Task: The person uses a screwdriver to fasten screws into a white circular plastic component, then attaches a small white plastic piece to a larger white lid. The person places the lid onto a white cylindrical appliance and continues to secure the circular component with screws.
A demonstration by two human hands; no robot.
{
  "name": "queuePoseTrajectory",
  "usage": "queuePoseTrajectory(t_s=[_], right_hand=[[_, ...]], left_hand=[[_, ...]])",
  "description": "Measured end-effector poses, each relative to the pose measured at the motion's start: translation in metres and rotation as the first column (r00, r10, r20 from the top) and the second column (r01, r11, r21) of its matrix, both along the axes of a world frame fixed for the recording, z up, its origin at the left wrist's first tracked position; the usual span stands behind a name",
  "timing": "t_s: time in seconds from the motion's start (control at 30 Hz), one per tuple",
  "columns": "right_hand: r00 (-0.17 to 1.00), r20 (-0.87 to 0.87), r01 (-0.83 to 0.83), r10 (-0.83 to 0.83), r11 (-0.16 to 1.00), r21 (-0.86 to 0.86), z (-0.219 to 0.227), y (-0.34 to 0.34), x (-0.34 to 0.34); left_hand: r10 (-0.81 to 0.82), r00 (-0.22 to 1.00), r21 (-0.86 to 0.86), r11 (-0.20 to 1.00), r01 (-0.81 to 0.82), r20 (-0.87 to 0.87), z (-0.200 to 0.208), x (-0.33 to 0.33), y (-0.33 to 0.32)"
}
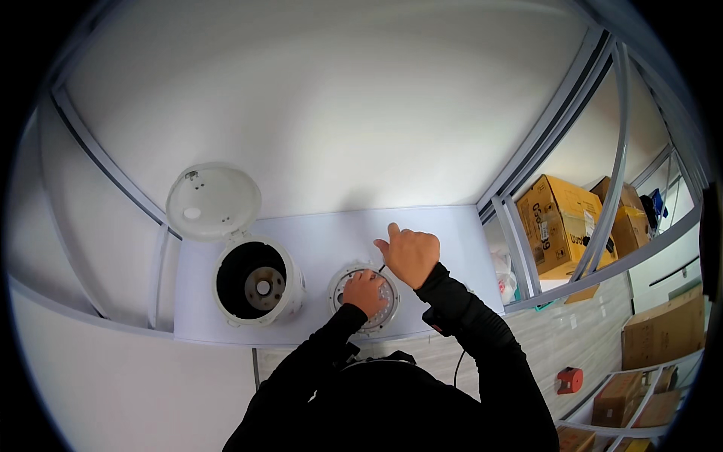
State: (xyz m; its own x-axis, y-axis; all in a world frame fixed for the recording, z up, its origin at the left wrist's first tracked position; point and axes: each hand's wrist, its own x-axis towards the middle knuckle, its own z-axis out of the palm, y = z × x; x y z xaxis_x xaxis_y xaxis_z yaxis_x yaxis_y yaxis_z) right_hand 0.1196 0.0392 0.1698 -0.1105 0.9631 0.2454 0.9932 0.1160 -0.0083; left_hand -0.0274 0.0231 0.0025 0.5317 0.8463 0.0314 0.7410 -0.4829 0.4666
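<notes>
On the white table, a round disc-shaped part (340, 300) with a pale rim and a silvery, see-through-looking face lies in front of me. My left hand (364, 293) rests on its face, fingers stretched out and a little apart. Just beyond its right side is my right hand (414, 258), back upward, with most fingers curled under and the thumb side toward the left. A thin dark tip shows below this hand, near the disc; what the hand holds is hidden. To the left stands a white rice cooker (295, 290), its lid (215, 202) swung open, a round heating plate (264, 288) inside.
A pale wall rises behind the table (324, 222). Grey frame posts (516, 241) border the right side. Beyond them are a yellow carton (561, 226), brown boxes (663, 328) on racks, and a red stool (570, 380) on the floor. A plastic bag (504, 277) lies by the table's right edge.
</notes>
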Motion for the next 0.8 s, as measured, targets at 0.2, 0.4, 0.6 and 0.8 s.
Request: queuePoseTrajectory(t_s=[0.2,0.4,0.6,0.8], right_hand=[[0.975,-0.087,-0.153,0.204,0.902,0.403,-0.010,0.007,0.011],[1.000,-0.015,-0.021,0.020,0.999,-0.035,0.006,0.006,0.004],[0.971,-0.026,-0.220,0.236,0.935,0.278,-0.013,0.008,0.013],[0.990,-0.020,-0.133,0.137,0.982,0.137,-0.001,-0.001,0.009]], left_hand=[[-0.014,1.000,0.006,1.000,0.014,-0.015,0.005,0.002,0.000],[-0.009,1.000,0.009,1.000,0.009,-0.004,0.003,-0.002,0.000],[-0.031,0.999,0.003,1.000,0.031,-0.012,0.003,0.000,0.002],[0.005,1.000,0.010,1.000,-0.005,0.023,-0.002,-0.002,0.002]])
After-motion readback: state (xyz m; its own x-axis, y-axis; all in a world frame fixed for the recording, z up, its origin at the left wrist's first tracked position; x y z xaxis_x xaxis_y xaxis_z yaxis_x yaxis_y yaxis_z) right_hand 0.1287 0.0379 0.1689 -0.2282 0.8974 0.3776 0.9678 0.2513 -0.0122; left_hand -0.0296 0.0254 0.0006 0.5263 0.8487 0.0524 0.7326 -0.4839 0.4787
